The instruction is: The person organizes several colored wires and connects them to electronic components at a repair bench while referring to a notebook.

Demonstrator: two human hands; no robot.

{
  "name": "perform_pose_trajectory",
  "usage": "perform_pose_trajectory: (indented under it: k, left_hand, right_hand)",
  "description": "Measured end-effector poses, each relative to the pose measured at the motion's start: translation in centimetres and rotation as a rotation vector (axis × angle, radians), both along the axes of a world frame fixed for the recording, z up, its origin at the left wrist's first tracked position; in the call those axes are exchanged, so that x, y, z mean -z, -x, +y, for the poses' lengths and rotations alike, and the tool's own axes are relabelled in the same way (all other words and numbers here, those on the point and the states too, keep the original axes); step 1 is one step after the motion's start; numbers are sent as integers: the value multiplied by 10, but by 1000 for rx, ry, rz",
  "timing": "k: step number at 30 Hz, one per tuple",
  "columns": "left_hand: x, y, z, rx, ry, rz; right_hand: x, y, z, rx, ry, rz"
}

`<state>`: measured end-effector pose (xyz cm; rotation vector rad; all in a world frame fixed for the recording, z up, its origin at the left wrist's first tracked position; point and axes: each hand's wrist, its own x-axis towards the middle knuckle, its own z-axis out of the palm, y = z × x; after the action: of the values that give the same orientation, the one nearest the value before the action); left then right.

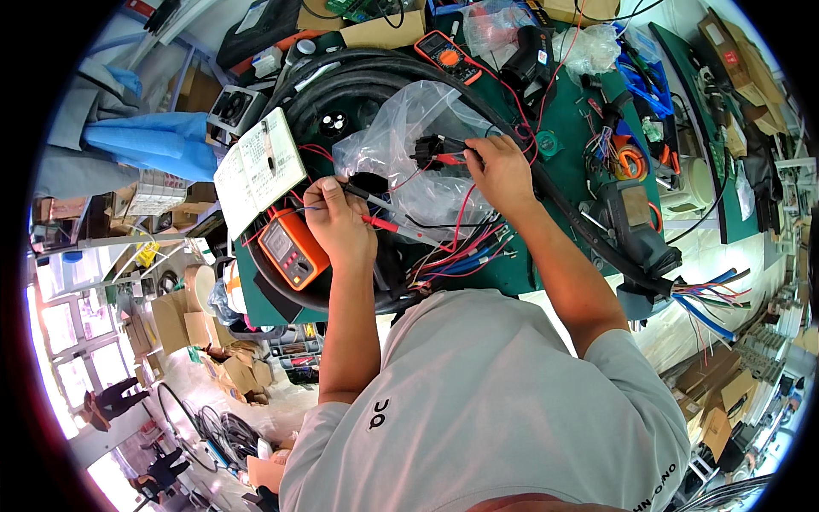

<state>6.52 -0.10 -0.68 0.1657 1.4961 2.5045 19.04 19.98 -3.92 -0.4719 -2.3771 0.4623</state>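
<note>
My left hand (pixel 343 224) is closed in front of an orange clamp-type meter. A red test probe (pixel 388 226) and a black-and-grey test probe (pixel 368 198) stick out of it to the right; its palm side is hidden. Between the thumb and fingers of my right hand (pixel 505 175) is a black connector (pixel 428 152), with a red piece beside it. The connector is over a clear plastic bag (pixel 401 119). Below both hands lies a bundle of coloured wires (pixel 465 260). The orange meter (pixel 292 247) leans beside my left wrist.
An open notebook (pixel 260 171) with a pen stands left. Thick black cable (pixel 589 226) loops around the green table (pixel 559 98). A red multimeter (pixel 448 56), a black heat-gun-shaped tool (pixel 529 68) and a blue bin (pixel 648 85) are farther back. Stripped wire ends (pixel 712 299) jut out right.
</note>
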Motion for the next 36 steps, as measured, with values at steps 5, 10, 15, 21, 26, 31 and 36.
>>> perform_pose_trajectory:
  k: [5,10,15,21,26,31,36]
  left_hand:
    - [-2,-2,1,-4,-14,4]
    - [-3,-1,0,-12,-6,15]
    - [1,0,-3,2,-20,13]
    - [-2,0,-1,-10,2,27]
    - [-4,-2,-2,-17,-20,16]
    - [1,1,-1,-40,-23,14]
    - [-1,-1,2,-28,-33,16]
  right_hand:
    - [7,2,-1,-19,-3,-3]
    - [9,2,-4,-10,13,-19]
    - [4,0,-4,2,13,44]
    - [10,0,-4,-13,-4,-52]
    - [12,-1,-10,55,43,57]
    - [18,-34,17,343,142,52]
    - [57,-91,79,653,211,-338]
